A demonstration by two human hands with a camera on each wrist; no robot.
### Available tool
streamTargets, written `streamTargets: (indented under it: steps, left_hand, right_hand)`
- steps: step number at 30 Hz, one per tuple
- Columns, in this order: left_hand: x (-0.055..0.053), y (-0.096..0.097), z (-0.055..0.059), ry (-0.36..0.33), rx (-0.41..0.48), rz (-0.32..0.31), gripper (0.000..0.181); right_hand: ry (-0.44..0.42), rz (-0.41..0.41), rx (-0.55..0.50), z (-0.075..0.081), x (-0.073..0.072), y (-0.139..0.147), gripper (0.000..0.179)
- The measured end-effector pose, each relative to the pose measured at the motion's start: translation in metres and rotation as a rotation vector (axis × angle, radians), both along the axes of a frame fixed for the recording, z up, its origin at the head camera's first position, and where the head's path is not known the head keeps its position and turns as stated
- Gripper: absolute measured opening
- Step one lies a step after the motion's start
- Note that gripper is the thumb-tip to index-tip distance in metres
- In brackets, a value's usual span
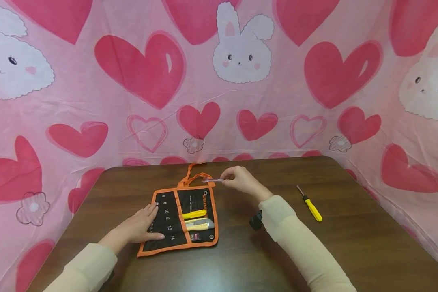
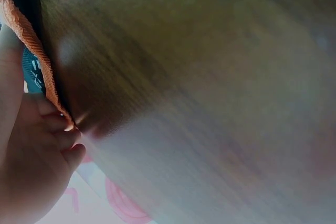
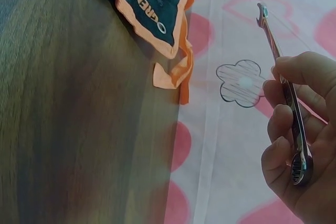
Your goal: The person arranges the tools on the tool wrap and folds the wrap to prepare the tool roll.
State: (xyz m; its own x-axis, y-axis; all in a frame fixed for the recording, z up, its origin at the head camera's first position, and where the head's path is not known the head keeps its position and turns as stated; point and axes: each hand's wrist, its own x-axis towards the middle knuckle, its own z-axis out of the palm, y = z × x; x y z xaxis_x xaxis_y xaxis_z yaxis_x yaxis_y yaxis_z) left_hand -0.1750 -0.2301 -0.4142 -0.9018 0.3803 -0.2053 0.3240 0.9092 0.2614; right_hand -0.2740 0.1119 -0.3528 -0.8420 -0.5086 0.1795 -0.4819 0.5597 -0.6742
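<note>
The right hand (image 1: pixel 242 179) grasps the wrench (image 1: pixel 213 180), long axis left-right in the head view; the pouch (image 1: pixel 174 222) lies lower left, the left hand (image 1: pixel 140 224) resting relaxed upon it.

Tool pouch (image 1: pixel 176 221) partly covered, fine print (image 1: pixel 196 198) too small to read

The left fingers (image 1: pixel 148 213) hide part of its left edge; in the head view, the right fingers (image 1: pixel 229 174) cover the right end of the wrench (image 1: pixel 213 180).
</note>
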Motion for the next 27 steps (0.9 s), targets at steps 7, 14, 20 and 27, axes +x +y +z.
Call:
streamTargets:
  steps: [7, 14, 20, 27]
  left_hand:
    - [0.001, 0.000, 0.001, 0.003, 0.007, -0.002, 0.105]
    - [0.002, 0.001, 0.001, 0.007, 0.013, -0.003, 0.105]
    - [0.002, 0.001, 0.002, 0.006, 0.017, -0.002, 0.105]
    - [0.002, 0.001, 0.002, 0.005, 0.013, 0.004, 0.105]
  right_hand:
    - [-0.037, -0.010, 0.005, -0.003, 0.002, -0.009, 0.009]
    - [-0.050, 0.003, 0.007, -0.008, 0.003, -0.014, 0.007]
    - [-0.065, 0.005, 0.022, -0.013, 0.003, -0.018, 0.009]
    - [-0.110, 0.019, 0.056, -0.020, 0.004, -0.024, 0.011]
